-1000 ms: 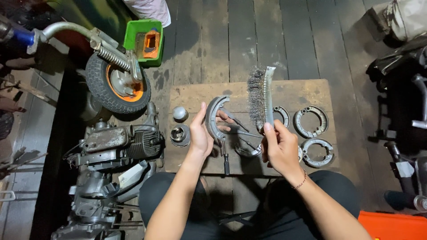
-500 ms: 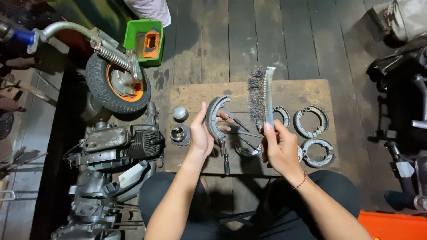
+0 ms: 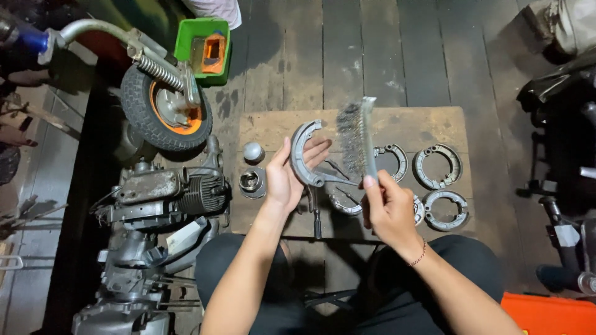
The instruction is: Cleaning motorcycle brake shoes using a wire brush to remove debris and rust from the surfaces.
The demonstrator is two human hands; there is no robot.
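Here the left hand grips a curved brake shoe; the right hand, clenched on the wire brush, should sweep along its arc.

I see a curved brake shoe of dull grey metal, its outer face smooth and faintly shiny. The wire brush has rough, tangled steel bristles and a pale, matt handle. The worktop is bare, worn wood, scuffed and stained, and the floor planks look like dark, weathered wood. The other brake shoes are matt grey metal. The tyre is ribbed black rubber, and the green box is glossy plastic.
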